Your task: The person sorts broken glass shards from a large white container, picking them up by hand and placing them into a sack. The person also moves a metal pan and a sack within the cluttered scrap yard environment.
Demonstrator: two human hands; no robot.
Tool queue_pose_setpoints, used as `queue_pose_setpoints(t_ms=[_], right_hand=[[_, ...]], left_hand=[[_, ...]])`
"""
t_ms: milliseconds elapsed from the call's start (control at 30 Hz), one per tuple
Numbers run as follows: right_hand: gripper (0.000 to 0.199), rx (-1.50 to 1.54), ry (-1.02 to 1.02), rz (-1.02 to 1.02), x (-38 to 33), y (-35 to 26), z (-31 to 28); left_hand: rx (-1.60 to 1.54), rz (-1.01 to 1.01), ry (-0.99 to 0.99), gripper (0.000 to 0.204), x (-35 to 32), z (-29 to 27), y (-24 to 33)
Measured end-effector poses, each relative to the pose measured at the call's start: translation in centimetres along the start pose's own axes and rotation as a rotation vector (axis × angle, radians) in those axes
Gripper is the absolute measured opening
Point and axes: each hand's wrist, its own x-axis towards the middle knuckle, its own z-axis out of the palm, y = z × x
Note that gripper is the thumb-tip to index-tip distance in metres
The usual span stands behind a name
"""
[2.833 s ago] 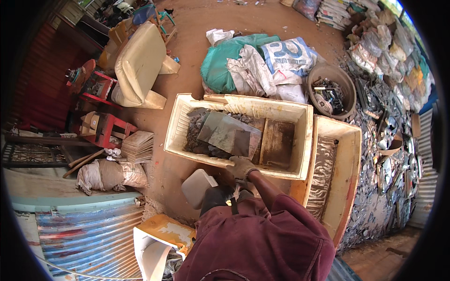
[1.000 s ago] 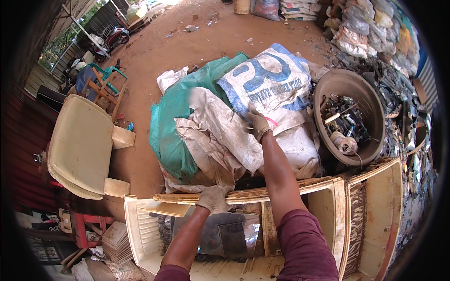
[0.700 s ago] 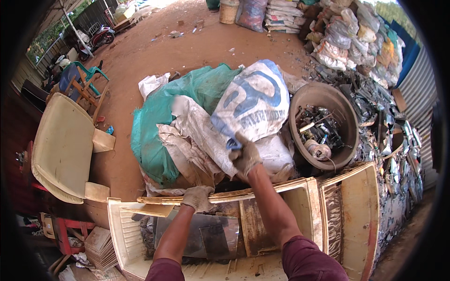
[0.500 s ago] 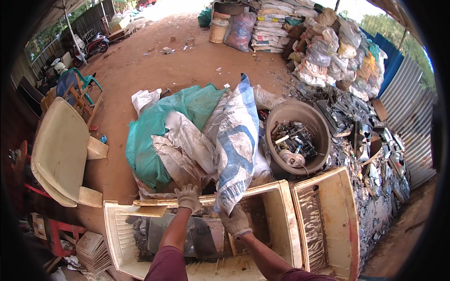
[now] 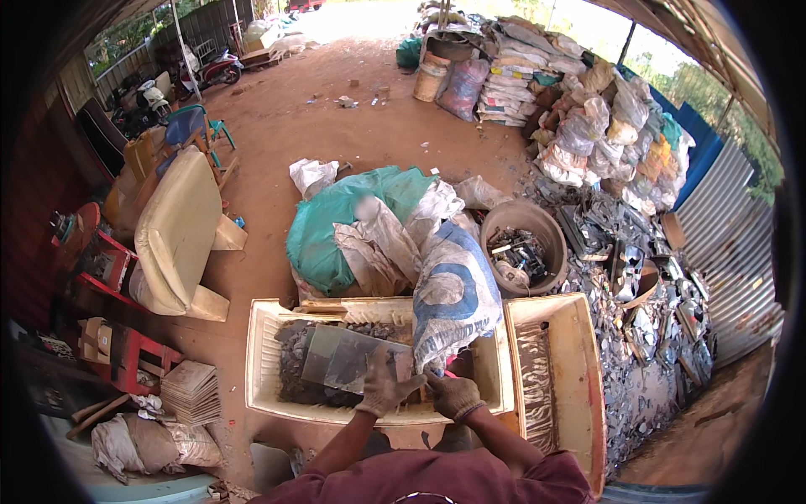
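Note:
My right hand (image 5: 454, 395), in a grey-brown work glove, is closed on the near, gathered end of a white and blue woven sack (image 5: 457, 294). The sack slopes from the heap beyond down over the right part of a cream, tub-like casing (image 5: 262, 357). My left hand (image 5: 388, 383), gloved too, is open with fingers spread just left of the sack's end, above the casing. Inside the casing lie flat dark panels (image 5: 332, 357) and dark scraps (image 5: 294, 382). Something pink-red (image 5: 458, 364) shows behind my right hand, too covered to name.
Beyond the casing lie a green sack (image 5: 323, 244) and pale sacks (image 5: 369, 252). A round brown tub (image 5: 554, 239) of scrap parts stands right of them. A second cream casing (image 5: 579, 378) adjoins, with a scrap heap (image 5: 646, 311) beyond. At left stands a cream sofa (image 5: 180, 235).
The view has shifted back and left. My right hand has drawn the sack's end nearer over the casing. My left hand has come from the far rim to beside the sack's end.

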Motion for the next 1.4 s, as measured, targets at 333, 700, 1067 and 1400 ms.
queue_pose_setpoints(t_ms=[333, 700, 1067, 1400], right_hand=[[0.064, 0.397, 0.077, -0.132, -5.9, -5.6, 4.8], [0.121, 0.302, 0.279, 0.364, 1.6, -1.1, 0.7], [0.059, 0.414, -0.354, 0.026, 6.0, -12.9, 17.0], [0.025, 0.905, 0.288, -0.025, 6.6, -11.3, -2.0]], left_hand=[[0.027, 0.078, -0.357, 0.041, 3.5, 0.2, -2.1], [-0.476, -0.224, -0.210, 0.047, -6.1, -6.4, -12.7], [-0.173, -0.876, 0.111, 0.090, -15.3, -5.0, -20.9], [-0.237, -0.701, 0.440, 0.050, -2.2, -7.9, -21.4]])
